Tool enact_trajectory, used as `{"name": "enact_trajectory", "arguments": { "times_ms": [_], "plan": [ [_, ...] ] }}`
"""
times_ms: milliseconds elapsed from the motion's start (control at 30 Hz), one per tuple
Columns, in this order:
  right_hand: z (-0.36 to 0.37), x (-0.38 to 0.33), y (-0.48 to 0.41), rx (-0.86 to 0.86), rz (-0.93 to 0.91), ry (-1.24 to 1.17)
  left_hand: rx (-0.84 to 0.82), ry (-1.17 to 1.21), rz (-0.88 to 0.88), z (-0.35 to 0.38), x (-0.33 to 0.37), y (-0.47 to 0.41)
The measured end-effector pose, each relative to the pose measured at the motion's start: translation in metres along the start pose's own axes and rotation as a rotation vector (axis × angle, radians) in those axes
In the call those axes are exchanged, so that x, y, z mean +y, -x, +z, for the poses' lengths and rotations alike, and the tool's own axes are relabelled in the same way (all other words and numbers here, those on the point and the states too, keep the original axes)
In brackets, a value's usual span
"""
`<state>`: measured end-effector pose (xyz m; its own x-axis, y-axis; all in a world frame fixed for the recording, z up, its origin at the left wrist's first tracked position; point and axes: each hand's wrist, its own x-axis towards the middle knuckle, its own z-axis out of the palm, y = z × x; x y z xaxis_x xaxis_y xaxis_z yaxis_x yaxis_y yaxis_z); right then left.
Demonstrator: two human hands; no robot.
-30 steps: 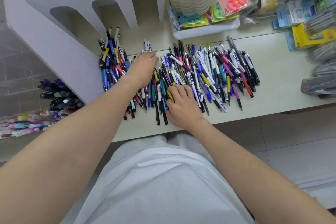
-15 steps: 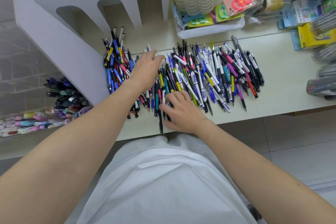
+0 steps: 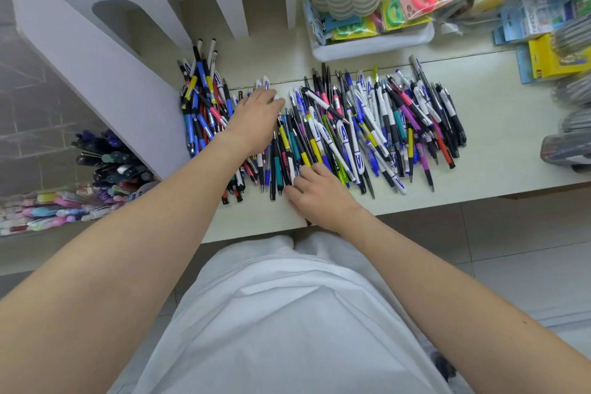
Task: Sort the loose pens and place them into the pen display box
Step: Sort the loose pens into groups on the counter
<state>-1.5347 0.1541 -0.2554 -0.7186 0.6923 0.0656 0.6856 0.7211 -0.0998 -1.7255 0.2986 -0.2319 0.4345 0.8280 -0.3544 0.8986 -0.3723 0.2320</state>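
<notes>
A wide heap of loose pens (image 3: 367,128) in many colours lies across the white table (image 3: 499,137). A smaller bunch of pens (image 3: 201,105) lies against the pen display box (image 3: 96,73), a white cardboard box with arched slots (image 3: 198,9) at the back left. My left hand (image 3: 256,118) rests flat on the pens between the two groups, fingers stretched toward the back. My right hand (image 3: 316,192) is at the near ends of the pens, and its fingertips touch black and teal pens (image 3: 278,166). I see no pen gripped in either hand.
A white tray (image 3: 367,45) with stacked translucent containers and packed scissors stands at the back. Packaged stationery (image 3: 550,54) crowds the right edge. A lower shelf at the left holds more coloured pens (image 3: 105,163). The table's front edge (image 3: 256,230) is just before my body.
My right hand has slid left and toward me, from the middle of the heap to the near ends of the pens. My left hand has stayed on the pens.
</notes>
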Motion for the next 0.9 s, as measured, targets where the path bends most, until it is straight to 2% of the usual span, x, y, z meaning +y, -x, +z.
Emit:
{"name": "enact_trajectory", "arguments": {
  "times_ms": [100, 300, 467, 667, 767, 900],
  "plan": [
    [-0.001, 0.006, -0.006, -0.058, 0.038, 0.016, 0.012, 0.028, 0.004, -0.001, 0.003, 0.002],
    [-0.019, 0.019, -0.003, -0.341, -0.127, -0.013, 0.008, 0.090, 0.010, -0.007, 0.014, 0.012],
    [-0.019, 0.019, -0.003, -0.319, -0.116, 0.009, -0.056, 0.109, 0.000, -0.012, 0.021, 0.018],
    [-0.019, 0.023, -0.007, -0.214, 0.047, -0.065, -0.053, 0.200, -0.037, -0.007, 0.016, 0.027],
    [-0.030, 0.035, 0.000, -0.226, 0.007, -0.106, -0.031, 0.180, -0.057, -0.002, 0.014, 0.030],
    [-0.040, 0.044, 0.017, -0.358, -0.097, -0.095, -0.026, 0.151, -0.070, -0.001, 0.020, 0.033]
  ]
}}
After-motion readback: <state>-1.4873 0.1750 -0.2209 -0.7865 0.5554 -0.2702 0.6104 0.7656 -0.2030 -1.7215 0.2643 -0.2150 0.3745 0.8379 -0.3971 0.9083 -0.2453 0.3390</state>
